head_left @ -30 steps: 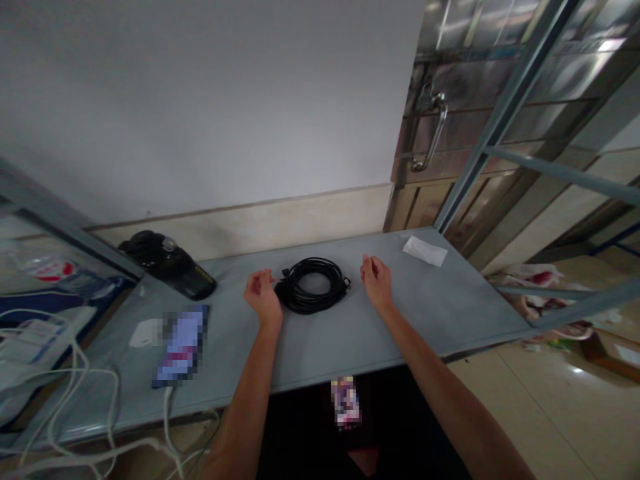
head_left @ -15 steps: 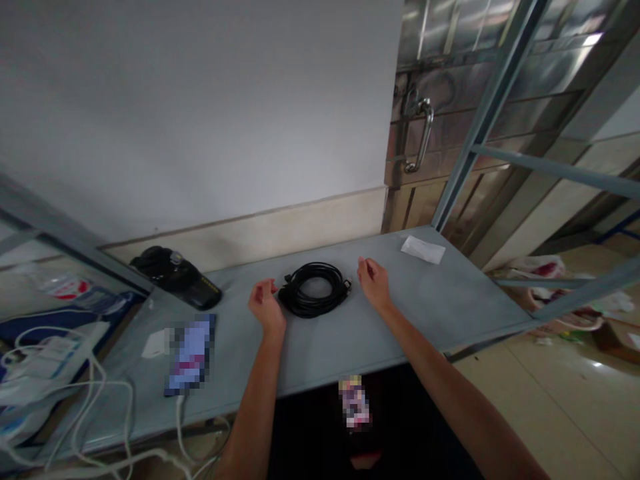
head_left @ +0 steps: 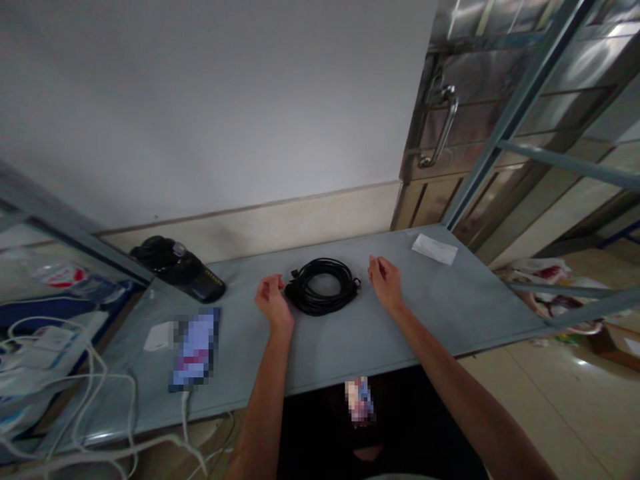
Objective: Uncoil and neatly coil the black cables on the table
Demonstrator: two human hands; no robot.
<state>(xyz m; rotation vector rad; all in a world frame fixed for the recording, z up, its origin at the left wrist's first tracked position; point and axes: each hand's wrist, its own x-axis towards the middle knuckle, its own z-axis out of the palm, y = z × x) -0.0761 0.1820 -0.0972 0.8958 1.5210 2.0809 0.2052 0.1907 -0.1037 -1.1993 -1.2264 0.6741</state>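
Note:
A coiled black cable (head_left: pixel 345 299) lies in a round loop on the grey table, its plug ends showing at the left and right sides of the coil. My left hand (head_left: pixel 273 300) rests just left of the coil, fingers curled in and holding nothing. On the other side, a little apart from the cable, my right hand (head_left: pixel 385 280) has its fingers closed together with nothing visible in them.
Left on the grey table (head_left: pixel 240 360) are a black bottle (head_left: pixel 183 270) lying on its side, a blurred-out phone (head_left: pixel 195 350) and a white card (head_left: pixel 159 336). White cables (head_left: pixel 133 400) trail at lower left. A white paper (head_left: pixel 434 249) lies far right, near a metal post (head_left: pixel 520 113).
The camera view has shifted slightly, so most things sit further right in the picture. Both hands keep their places beside the coiled cable, which has not visibly moved on the table.

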